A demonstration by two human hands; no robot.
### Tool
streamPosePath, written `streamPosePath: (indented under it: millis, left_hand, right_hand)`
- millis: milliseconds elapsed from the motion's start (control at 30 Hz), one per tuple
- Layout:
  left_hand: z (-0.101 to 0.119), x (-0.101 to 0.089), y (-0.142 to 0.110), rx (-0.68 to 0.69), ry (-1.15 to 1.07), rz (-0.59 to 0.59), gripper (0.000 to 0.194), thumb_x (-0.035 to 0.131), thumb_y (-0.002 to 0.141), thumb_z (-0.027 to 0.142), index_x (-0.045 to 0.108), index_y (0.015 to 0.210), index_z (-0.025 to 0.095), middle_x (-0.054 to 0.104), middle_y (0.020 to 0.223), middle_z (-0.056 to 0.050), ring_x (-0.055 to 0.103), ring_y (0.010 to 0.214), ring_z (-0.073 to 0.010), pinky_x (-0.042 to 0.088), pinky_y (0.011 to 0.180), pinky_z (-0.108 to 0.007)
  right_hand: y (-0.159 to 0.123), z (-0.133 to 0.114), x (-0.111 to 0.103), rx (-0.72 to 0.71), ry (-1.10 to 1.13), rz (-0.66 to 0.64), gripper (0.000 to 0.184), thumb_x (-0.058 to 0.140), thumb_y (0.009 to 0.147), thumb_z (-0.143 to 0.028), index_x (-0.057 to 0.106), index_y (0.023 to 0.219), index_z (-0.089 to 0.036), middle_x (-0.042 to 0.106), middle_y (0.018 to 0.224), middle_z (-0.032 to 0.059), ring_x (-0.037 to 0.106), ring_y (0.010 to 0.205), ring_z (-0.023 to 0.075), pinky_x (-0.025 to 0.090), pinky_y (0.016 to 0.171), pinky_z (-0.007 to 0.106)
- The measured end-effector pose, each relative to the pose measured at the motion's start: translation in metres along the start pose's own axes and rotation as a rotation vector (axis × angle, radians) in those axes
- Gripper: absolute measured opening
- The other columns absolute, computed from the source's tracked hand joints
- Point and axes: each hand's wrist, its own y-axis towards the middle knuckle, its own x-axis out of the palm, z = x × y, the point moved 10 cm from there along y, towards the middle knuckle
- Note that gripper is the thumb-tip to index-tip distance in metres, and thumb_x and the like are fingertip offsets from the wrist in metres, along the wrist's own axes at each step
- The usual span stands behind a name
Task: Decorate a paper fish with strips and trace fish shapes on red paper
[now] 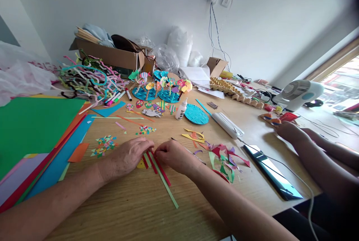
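Note:
Side by side at the near middle of the table, my two hands meet over narrow red paper strips (163,173) and a longer light green paper strip (168,190). My left hand (127,156) arches with its fingers bent down and together on the strips' far ends. My right hand (175,155) pinches the same ends, fingers curled; the exact hold is hidden. The strips fan towards me on the wood. A yellow paper piece (141,164) peeks out beneath my left hand. Small coloured paper bits (103,146) lie left of it, with more paper confetti (146,130) beyond.
Coloured paper sheets (42,132) cover the left side. Glue bottle (181,109), blue disc (196,114), white power strip (227,125) and paper scraps (224,156) lie ahead and right. A phone (272,171) lies near another person's arms (300,145). Pipe cleaners (89,78) heap at back left.

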Motion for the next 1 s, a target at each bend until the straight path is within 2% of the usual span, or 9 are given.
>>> streamPosePath:
  millis: [400, 733, 1000]
  left_hand:
    - [0.001, 0.001, -0.003, 0.029, 0.044, -0.006, 0.026, 0.034, 0.087, 0.007, 0.054, 0.101, 0.018, 0.059, 0.093, -0.004, 0.055, 0.090, -0.0161, 0.044, 0.081, -0.028]
    - [0.006, -0.003, -0.001, 0.042, 0.069, 0.010, 0.026, 0.031, 0.088, 0.008, 0.053, 0.099, 0.017, 0.061, 0.089, -0.004, 0.058, 0.085, -0.0153, 0.047, 0.077, -0.027]
    - [0.005, -0.001, -0.002, 0.057, 0.105, 0.017, 0.029, 0.032, 0.086, 0.005, 0.053, 0.102, 0.017, 0.063, 0.092, -0.005, 0.058, 0.090, -0.0160, 0.047, 0.080, -0.028]
  right_hand:
    - [-0.014, 0.004, -0.001, 0.042, -0.002, 0.012, 0.022, 0.046, 0.074, -0.015, 0.060, 0.057, -0.014, 0.034, 0.048, -0.0065, 0.029, 0.048, 0.0073, 0.020, 0.044, 0.021]
    - [-0.022, 0.003, -0.007, 0.027, 0.013, 0.053, 0.022, 0.047, 0.076, -0.018, 0.068, 0.068, -0.013, 0.050, 0.056, -0.0034, 0.036, 0.053, 0.0083, 0.026, 0.048, 0.020]
    - [-0.011, 0.001, -0.003, 0.015, 0.038, 0.068, 0.022, 0.046, 0.074, -0.015, 0.063, 0.061, -0.013, 0.032, 0.048, -0.0066, 0.029, 0.050, 0.0075, 0.023, 0.045, 0.020]
